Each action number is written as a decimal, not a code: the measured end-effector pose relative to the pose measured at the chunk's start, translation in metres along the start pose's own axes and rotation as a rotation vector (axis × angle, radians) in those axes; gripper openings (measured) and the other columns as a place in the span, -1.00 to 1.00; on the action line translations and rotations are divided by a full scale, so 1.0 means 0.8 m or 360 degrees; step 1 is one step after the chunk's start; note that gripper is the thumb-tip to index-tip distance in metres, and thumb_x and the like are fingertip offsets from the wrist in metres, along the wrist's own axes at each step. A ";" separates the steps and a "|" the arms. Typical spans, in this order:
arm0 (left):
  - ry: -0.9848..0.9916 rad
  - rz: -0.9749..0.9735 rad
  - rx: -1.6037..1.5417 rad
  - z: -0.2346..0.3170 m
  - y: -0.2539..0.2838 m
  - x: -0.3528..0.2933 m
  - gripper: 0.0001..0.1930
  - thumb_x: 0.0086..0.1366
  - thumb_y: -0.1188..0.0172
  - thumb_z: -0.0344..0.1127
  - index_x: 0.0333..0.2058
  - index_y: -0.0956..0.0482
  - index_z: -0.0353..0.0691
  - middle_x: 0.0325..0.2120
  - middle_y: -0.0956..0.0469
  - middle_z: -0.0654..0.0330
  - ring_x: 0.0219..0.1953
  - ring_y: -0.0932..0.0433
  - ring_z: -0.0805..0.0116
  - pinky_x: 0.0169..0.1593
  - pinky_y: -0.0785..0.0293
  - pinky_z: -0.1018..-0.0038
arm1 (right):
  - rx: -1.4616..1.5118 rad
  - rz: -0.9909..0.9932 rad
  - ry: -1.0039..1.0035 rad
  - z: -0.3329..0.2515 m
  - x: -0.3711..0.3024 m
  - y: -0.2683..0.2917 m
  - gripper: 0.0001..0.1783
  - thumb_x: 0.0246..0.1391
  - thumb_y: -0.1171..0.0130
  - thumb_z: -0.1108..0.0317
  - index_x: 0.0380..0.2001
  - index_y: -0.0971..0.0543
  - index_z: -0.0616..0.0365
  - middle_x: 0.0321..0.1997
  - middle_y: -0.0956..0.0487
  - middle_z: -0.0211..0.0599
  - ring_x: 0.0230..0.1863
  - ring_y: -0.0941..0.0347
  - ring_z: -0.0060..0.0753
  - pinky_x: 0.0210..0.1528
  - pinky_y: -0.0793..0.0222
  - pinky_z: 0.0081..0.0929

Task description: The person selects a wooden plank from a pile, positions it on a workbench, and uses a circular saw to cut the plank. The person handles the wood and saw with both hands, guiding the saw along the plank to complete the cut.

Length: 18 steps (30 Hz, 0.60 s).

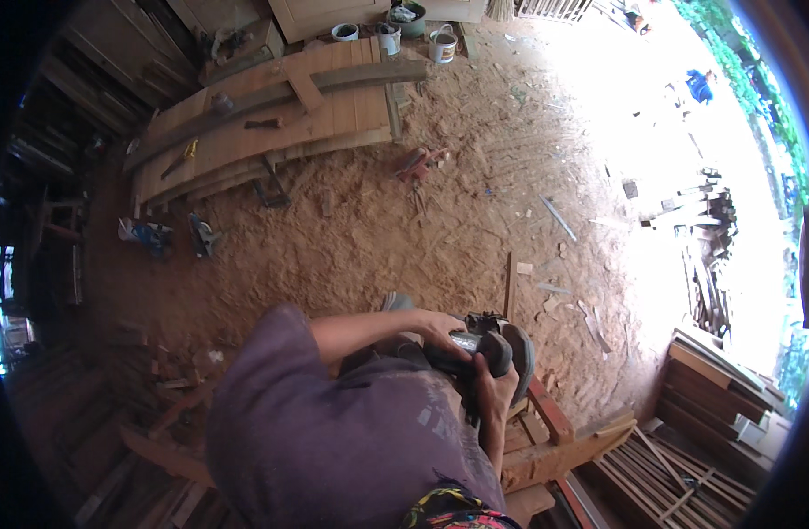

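My two hands are close together in front of my lap. My left hand curls over a dark, rounded object with a silvery metal part; its exact kind is hard to make out. From the near side, my right hand wraps its fingers round the object's right end. Just beyond and right of it shows a larger brown and dark curved shape, perhaps a shoe. Part of a grey shoe shows beyond my left forearm.
A low stack of planks at the far left bears a wooden-handled tool and a yellow-handled tool. Power tools and a reddish tool lie on the sawdust-covered floor. Buckets stand behind. Stacked timber lies right.
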<state>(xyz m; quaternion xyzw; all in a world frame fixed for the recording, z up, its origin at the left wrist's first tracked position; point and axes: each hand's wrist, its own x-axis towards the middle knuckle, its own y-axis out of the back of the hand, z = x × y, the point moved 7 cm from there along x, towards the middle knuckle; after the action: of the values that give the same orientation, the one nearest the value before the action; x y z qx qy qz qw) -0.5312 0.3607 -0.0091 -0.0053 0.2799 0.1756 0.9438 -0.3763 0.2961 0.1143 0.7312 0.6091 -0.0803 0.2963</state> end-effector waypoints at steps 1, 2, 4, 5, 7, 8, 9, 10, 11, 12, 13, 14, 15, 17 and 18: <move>-0.0006 -0.0022 0.0015 0.004 0.002 0.001 0.13 -0.01 -0.39 0.63 0.23 -0.55 -0.32 0.13 -0.63 -0.12 0.22 -0.59 -0.05 0.26 -0.51 0.18 | -0.0005 0.0013 0.0013 0.000 0.000 0.001 -0.52 0.17 -0.42 0.44 0.17 -0.65 0.26 0.04 -0.75 -0.20 0.11 -0.65 -0.32 0.23 -0.51 -0.36; -0.0013 -0.0045 0.0030 0.008 0.004 0.002 0.14 -0.04 -0.42 0.61 0.22 -0.55 -0.33 0.11 -0.64 -0.11 0.21 -0.60 -0.03 0.25 -0.52 0.18 | -0.0009 0.0027 0.0026 0.002 -0.001 0.001 -0.51 0.16 -0.43 0.44 0.17 -0.65 0.26 0.05 -0.75 -0.20 0.11 -0.65 -0.32 0.23 -0.51 -0.36; 0.0015 -0.0181 -0.0017 0.015 0.003 0.004 0.12 -0.05 -0.48 0.56 0.21 -0.55 -0.34 0.09 -0.65 -0.08 0.18 -0.62 0.01 0.20 -0.55 0.21 | -0.0024 0.0035 0.0041 0.002 -0.002 0.002 -0.50 0.16 -0.43 0.44 0.17 -0.64 0.26 0.04 -0.75 -0.19 0.11 -0.66 -0.31 0.22 -0.51 -0.36; 0.0029 -0.0250 -0.0040 0.019 0.001 0.005 0.11 -0.06 -0.50 0.54 0.20 -0.56 -0.34 0.08 -0.66 -0.07 0.16 -0.63 0.04 0.18 -0.56 0.23 | -0.0038 0.0033 0.0040 0.001 -0.003 0.003 -0.50 0.15 -0.43 0.45 0.18 -0.64 0.26 0.04 -0.75 -0.19 0.11 -0.66 -0.31 0.22 -0.51 -0.36; 0.0008 -0.0302 -0.0072 0.028 0.001 0.005 0.08 -0.07 -0.54 0.50 0.18 -0.57 -0.34 0.06 -0.67 -0.05 0.13 -0.65 0.07 0.14 -0.58 0.25 | -0.0054 0.0043 0.0063 -0.001 -0.007 0.005 -0.50 0.15 -0.44 0.44 0.18 -0.64 0.26 0.04 -0.75 -0.19 0.10 -0.66 -0.31 0.21 -0.52 -0.36; -0.0002 -0.0329 -0.0089 0.031 0.000 0.006 0.07 -0.08 -0.55 0.48 0.17 -0.58 -0.34 0.05 -0.68 -0.04 0.11 -0.66 0.09 0.12 -0.59 0.26 | -0.0058 0.0052 0.0088 -0.003 -0.009 0.006 -0.49 0.15 -0.44 0.44 0.18 -0.64 0.26 0.04 -0.75 -0.18 0.10 -0.66 -0.31 0.21 -0.52 -0.36; -0.0005 -0.0361 -0.0064 0.032 -0.002 0.008 0.06 -0.05 -0.54 0.47 0.18 -0.56 -0.34 0.05 -0.67 -0.05 0.11 -0.66 0.09 0.11 -0.59 0.26 | -0.0062 0.0062 0.0113 -0.005 -0.012 0.007 -0.49 0.14 -0.44 0.44 0.18 -0.64 0.26 0.03 -0.75 -0.18 0.09 -0.66 -0.31 0.20 -0.52 -0.36; -0.0007 -0.0393 -0.0039 0.033 -0.004 0.010 0.06 -0.03 -0.53 0.46 0.20 -0.54 -0.34 0.05 -0.66 -0.05 0.11 -0.66 0.09 0.11 -0.59 0.26 | -0.0060 0.0075 0.0109 -0.005 -0.015 0.007 -0.49 0.14 -0.44 0.44 0.18 -0.64 0.26 0.03 -0.75 -0.18 0.09 -0.66 -0.31 0.20 -0.52 -0.35; -0.0009 -0.0424 -0.0016 0.034 -0.007 0.012 0.06 -0.01 -0.52 0.46 0.21 -0.52 -0.35 0.05 -0.66 -0.06 0.10 -0.66 0.10 0.10 -0.58 0.26 | -0.0058 0.0087 0.0105 -0.004 -0.018 0.007 -0.49 0.14 -0.44 0.44 0.17 -0.64 0.26 0.03 -0.75 -0.18 0.09 -0.66 -0.31 0.20 -0.52 -0.35; -0.0011 -0.0416 -0.0024 0.035 -0.009 0.013 0.06 -0.01 -0.52 0.46 0.21 -0.52 -0.35 0.05 -0.66 -0.06 0.10 -0.66 0.10 0.10 -0.58 0.27 | -0.0056 0.0098 0.0103 -0.004 -0.019 0.008 -0.50 0.14 -0.44 0.44 0.17 -0.64 0.26 0.03 -0.75 -0.17 0.08 -0.66 -0.31 0.21 -0.52 -0.34; -0.0012 -0.0407 -0.0034 0.036 -0.011 0.013 0.06 -0.02 -0.53 0.46 0.20 -0.52 -0.34 0.05 -0.66 -0.07 0.11 -0.66 0.09 0.10 -0.58 0.27 | -0.0066 0.0103 0.0098 -0.003 -0.021 0.010 -0.50 0.14 -0.44 0.44 0.17 -0.65 0.26 0.03 -0.75 -0.17 0.08 -0.66 -0.31 0.21 -0.51 -0.34; -0.0012 -0.0396 -0.0044 0.038 -0.012 0.014 0.06 -0.03 -0.53 0.46 0.20 -0.53 -0.34 0.05 -0.66 -0.07 0.11 -0.66 0.09 0.10 -0.58 0.27 | -0.0075 0.0107 0.0093 -0.001 -0.023 0.012 -0.50 0.14 -0.44 0.43 0.17 -0.65 0.26 0.02 -0.75 -0.17 0.08 -0.66 -0.31 0.21 -0.51 -0.34; 0.0003 -0.0426 -0.0045 0.039 -0.015 0.014 0.06 -0.03 -0.53 0.46 0.21 -0.52 -0.34 0.06 -0.65 -0.07 0.12 -0.65 0.09 0.11 -0.58 0.26 | -0.0086 0.0108 0.0086 0.001 -0.025 0.014 -0.50 0.14 -0.44 0.43 0.17 -0.65 0.27 0.02 -0.75 -0.17 0.08 -0.66 -0.31 0.21 -0.51 -0.34; 0.0037 -0.0480 -0.0049 0.044 -0.020 0.015 0.07 -0.03 -0.53 0.46 0.22 -0.51 -0.34 0.08 -0.64 -0.08 0.14 -0.64 0.09 0.12 -0.58 0.26 | -0.0039 0.0106 0.0070 0.005 -0.026 0.017 -0.49 0.14 -0.44 0.42 0.17 -0.65 0.26 0.02 -0.74 -0.16 0.08 -0.66 -0.30 0.21 -0.51 -0.34; 0.0029 -0.0481 -0.0042 0.044 -0.024 0.014 0.10 -0.03 -0.53 0.46 0.25 -0.48 -0.33 0.10 -0.64 -0.09 0.16 -0.63 0.08 0.14 -0.57 0.25 | -0.0016 0.0108 0.0058 0.009 -0.029 0.018 -0.49 0.14 -0.45 0.41 0.17 -0.65 0.26 0.02 -0.74 -0.15 0.08 -0.66 -0.30 0.21 -0.51 -0.35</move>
<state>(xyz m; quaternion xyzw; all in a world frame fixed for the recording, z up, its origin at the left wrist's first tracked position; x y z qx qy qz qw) -0.4971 0.3500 0.0130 -0.0612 0.2821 0.0351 0.9568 -0.3669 0.2717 0.1241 0.7512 0.5897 -0.0538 0.2916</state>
